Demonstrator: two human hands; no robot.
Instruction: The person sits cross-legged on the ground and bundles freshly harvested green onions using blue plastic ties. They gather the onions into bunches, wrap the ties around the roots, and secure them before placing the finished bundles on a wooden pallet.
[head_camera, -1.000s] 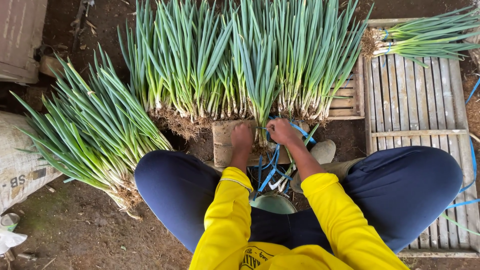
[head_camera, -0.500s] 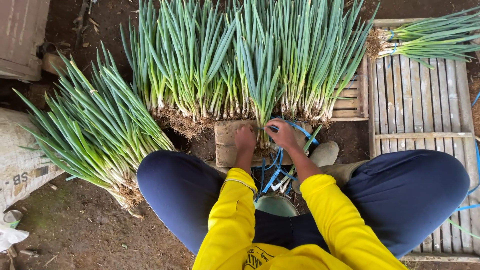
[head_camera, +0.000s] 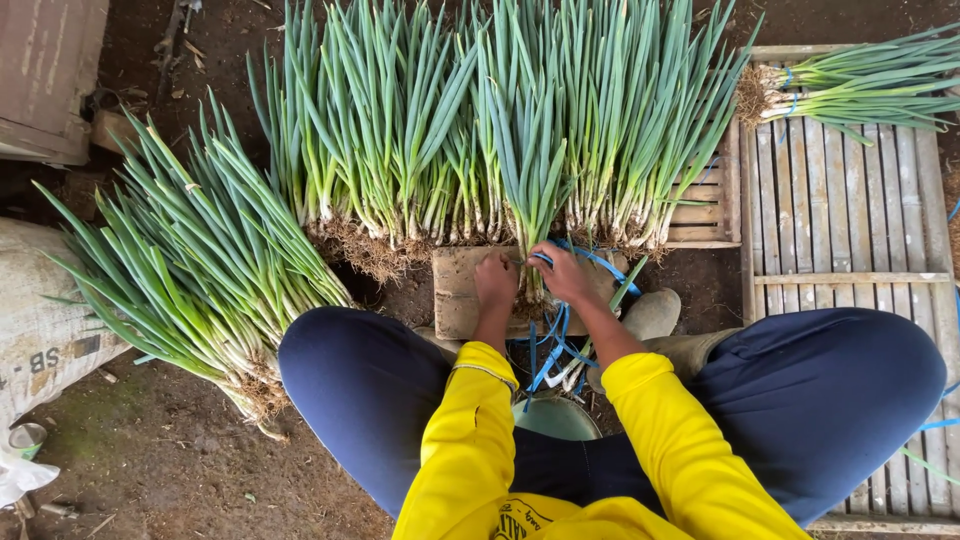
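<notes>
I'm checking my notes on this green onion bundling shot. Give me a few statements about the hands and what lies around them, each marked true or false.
1. Both hands, left hand and right hand, are on one green onion bunch. True.
2. The strap at the hands is red. False: it is blue.
3. A tied bunch lies on the slatted wooden pallet. True.
4. The sleeves are white. False: they are yellow.
5. The leaning pile of green onions is on the person's right. False: it is on the left.
</notes>
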